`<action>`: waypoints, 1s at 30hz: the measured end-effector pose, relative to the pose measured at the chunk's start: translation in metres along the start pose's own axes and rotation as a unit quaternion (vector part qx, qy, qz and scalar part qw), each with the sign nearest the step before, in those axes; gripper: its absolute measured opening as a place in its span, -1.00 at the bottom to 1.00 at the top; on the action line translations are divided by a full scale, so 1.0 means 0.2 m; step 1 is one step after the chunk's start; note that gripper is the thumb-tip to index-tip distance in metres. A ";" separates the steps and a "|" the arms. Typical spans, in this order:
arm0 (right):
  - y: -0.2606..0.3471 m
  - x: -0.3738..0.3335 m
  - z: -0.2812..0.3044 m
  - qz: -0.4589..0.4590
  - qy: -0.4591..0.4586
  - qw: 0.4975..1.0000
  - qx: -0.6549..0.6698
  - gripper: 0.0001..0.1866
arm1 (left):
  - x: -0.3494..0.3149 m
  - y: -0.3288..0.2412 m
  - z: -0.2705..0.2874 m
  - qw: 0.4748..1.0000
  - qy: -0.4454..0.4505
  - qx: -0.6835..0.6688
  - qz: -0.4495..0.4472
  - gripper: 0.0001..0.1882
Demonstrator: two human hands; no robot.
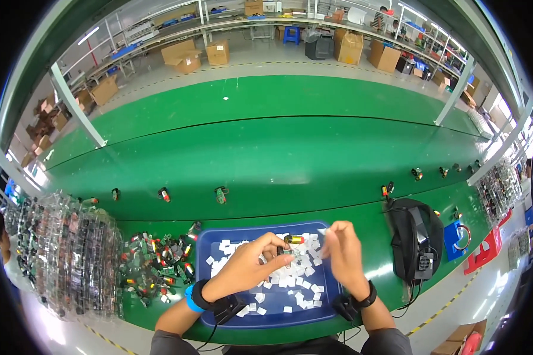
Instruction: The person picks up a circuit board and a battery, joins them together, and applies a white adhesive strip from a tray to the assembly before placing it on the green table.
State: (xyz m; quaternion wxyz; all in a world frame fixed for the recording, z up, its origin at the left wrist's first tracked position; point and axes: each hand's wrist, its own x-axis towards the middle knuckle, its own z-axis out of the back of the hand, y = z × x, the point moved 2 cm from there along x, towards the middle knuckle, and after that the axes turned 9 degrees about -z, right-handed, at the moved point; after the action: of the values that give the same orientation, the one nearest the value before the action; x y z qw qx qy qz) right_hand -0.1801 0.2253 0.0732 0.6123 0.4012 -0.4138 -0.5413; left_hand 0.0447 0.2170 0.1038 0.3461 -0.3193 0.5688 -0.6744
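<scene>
My left hand pinches a small component with a yellow-and-red barrel and a green board, held above a blue tray. My right hand hovers just to its right, fingers drawn together near the part; whether it holds one of the small white pieces I cannot tell. Several small white squares lie scattered over the tray floor under both hands.
A heap of similar small components lies left of the tray on the green belt, beside stacked clear plastic trays. Single components stand spaced along the belt. A black device with a cable sits to the right. Cardboard boxes line the far floor.
</scene>
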 end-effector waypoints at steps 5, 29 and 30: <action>0.10 -0.01 -0.01 0.014 -0.006 1.000 -0.009 -0.74 | -0.03 -0.01 -0.03 0.992 0.009 0.116 -0.047 -0.71; 0.08 -0.04 -0.05 0.198 0.054 0.974 -0.099 -0.70 | -0.05 0.03 -0.11 0.960 -0.022 0.270 -0.066 -0.87; 0.07 -0.05 -0.04 0.203 0.056 0.971 -0.111 -0.68 | -0.05 0.04 -0.11 0.969 -0.016 0.238 -0.065 -0.87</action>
State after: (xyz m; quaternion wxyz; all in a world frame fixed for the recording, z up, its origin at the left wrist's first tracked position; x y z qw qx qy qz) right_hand -0.1684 0.2362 0.0832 0.7721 0.2682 -0.3893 -0.4247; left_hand 0.0333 0.2358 0.0932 0.3765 -0.2753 0.3641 -0.8062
